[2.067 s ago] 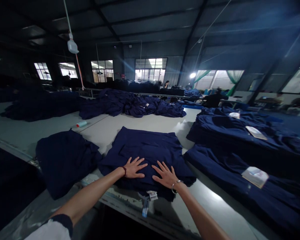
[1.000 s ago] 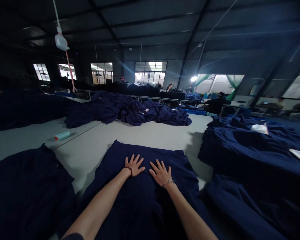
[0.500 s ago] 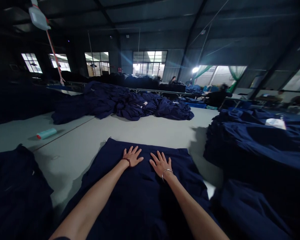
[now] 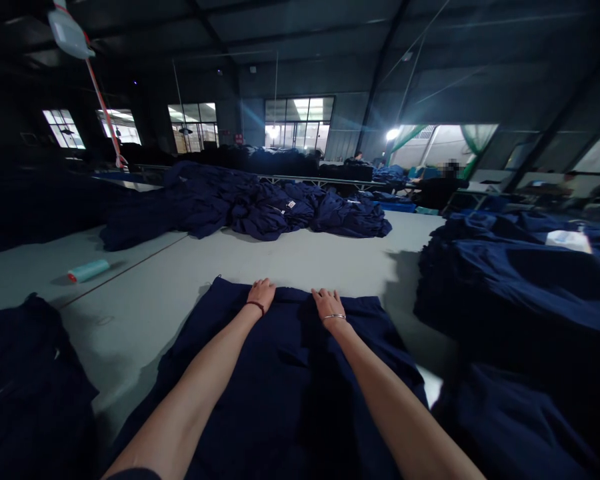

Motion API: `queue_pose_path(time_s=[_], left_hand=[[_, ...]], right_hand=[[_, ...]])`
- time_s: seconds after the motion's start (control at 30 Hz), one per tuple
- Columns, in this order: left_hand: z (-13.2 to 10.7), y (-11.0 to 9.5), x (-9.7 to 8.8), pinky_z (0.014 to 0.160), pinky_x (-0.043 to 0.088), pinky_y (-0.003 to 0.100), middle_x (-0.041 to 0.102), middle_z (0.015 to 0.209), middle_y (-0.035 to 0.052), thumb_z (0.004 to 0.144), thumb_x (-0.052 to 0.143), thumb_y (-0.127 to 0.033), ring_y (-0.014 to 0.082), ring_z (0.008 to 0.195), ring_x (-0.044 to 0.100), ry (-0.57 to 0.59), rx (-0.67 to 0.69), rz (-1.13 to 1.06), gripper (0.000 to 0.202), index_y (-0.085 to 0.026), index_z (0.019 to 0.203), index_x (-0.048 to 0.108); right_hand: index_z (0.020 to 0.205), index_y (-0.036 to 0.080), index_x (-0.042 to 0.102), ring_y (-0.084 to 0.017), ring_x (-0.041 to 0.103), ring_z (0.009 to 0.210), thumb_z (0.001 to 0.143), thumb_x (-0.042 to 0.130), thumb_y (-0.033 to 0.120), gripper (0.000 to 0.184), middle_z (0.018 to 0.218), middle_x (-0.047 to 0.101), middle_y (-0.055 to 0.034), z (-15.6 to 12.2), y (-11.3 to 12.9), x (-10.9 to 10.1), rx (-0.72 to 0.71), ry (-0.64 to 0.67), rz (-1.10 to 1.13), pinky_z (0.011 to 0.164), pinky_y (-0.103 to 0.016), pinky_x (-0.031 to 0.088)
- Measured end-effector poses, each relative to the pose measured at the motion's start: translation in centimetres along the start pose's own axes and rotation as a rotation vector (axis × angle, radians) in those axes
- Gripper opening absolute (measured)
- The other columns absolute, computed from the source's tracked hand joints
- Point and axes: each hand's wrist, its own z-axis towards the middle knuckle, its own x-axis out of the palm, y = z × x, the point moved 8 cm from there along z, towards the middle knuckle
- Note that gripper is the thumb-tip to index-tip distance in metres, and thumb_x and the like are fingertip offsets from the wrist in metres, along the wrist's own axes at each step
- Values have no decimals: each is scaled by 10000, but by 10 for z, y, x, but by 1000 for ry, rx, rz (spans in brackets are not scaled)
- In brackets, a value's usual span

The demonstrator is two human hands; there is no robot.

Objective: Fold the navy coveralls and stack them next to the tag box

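A folded navy garment (image 4: 280, 373) lies flat on the grey table (image 4: 300, 257) right in front of me. Both my arms stretch out across it. My left hand (image 4: 261, 293) and my right hand (image 4: 327, 301) sit side by side at the garment's far edge. The fingers of both curl down over that edge and grip the cloth. The left wrist carries a dark red band and the right wrist a thin metal bangle.
A tall stack of navy garments (image 4: 510, 280) with white tags stands to the right. A dark pile (image 4: 25, 380) lies at the near left and a teal tube (image 4: 89, 271) further left. Crumpled navy garments (image 4: 260, 207) stretch across the far table. A person (image 4: 437, 190) sits far off.
My hands have slid forward over the garment, from flat with spread fingers near its middle to its far edge, where the fingers have closed over the cloth.
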Motion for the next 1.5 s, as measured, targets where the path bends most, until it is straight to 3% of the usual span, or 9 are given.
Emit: queue_pose_path(time_s=[0.13, 0.23, 0.4, 0.53, 0.73, 0.97, 1.1, 1.23, 1.5], left_hand=[[-10, -6, -19, 853, 440, 347, 554, 1083, 113, 924, 406, -134, 239, 1060, 509, -34, 60, 71, 240, -179, 996, 631], [-26, -11, -37, 816, 439, 338, 556, 1069, 96, 955, 379, -176, 225, 1014, 523, -50, 147, 112, 241, -195, 1034, 605], [-66, -19, -68, 715, 440, 288, 573, 1001, 54, 965, 379, -186, 180, 872, 572, -65, 272, 209, 229, -240, 1095, 559], [-104, -28, -97, 585, 413, 234, 560, 1046, 49, 955, 374, -163, 152, 768, 592, -86, 328, 318, 285, -287, 1175, 506], [-170, -46, -140, 533, 368, 211, 546, 1100, 49, 954, 369, -174, 143, 753, 589, -115, 443, 362, 304, -296, 1217, 462], [-258, -63, -167, 561, 342, 219, 574, 1052, 46, 959, 383, -218, 147, 762, 572, -112, 596, 329, 296, -291, 1232, 472], [-305, -69, -170, 571, 336, 227, 585, 1025, 40, 951, 386, -205, 145, 749, 567, -124, 663, 315, 338, -285, 1274, 444], [-349, -76, -161, 580, 352, 230, 564, 1039, 28, 919, 384, -118, 130, 724, 549, -132, 746, 282, 439, -322, 1307, 393], [-411, -99, -96, 542, 368, 213, 558, 984, 26, 936, 447, -220, 121, 690, 541, -62, 828, 251, 415, -354, 1323, 375]], right_hand=[[1147, 222, 596, -198, 498, 1112, 903, 367, 100, 356, 1162, 566, -120, -13, 1, -24, -52, -55, -54, 1025, -365, 297], [1106, 238, 594, -195, 520, 1028, 904, 384, 107, 320, 1105, 563, -108, -32, 3, -42, -80, -83, -80, 846, -296, 402], [1097, 273, 559, -152, 547, 913, 902, 409, 109, 295, 1096, 544, -66, -75, 12, -72, -138, -125, -123, 675, -224, 386], [1120, 289, 536, -142, 560, 851, 909, 381, 124, 310, 1107, 535, -53, -114, 19, -101, -167, -146, -149, 606, -228, 358], [1132, 300, 530, -132, 567, 775, 912, 339, 129, 338, 1086, 532, -49, -185, 32, -138, -215, -175, -202, 560, -238, 325], [1126, 291, 547, -117, 564, 759, 903, 365, 123, 334, 1041, 544, -47, -273, 57, -160, -327, -211, -289, 538, -225, 311], [1162, 298, 536, -109, 555, 726, 885, 401, 115, 358, 1023, 555, -44, -321, 70, -166, -385, -234, -303, 523, -215, 322], [1258, 308, 479, -128, 566, 744, 862, 401, 81, 462, 997, 561, -39, -365, 81, -152, -453, -245, -352, 512, -212, 350], [1268, 339, 482, -113, 599, 797, 806, 411, 44, 553, 1073, 571, -37, -414, 89, -79, -483, -72, -134, 543, -175, 395]])
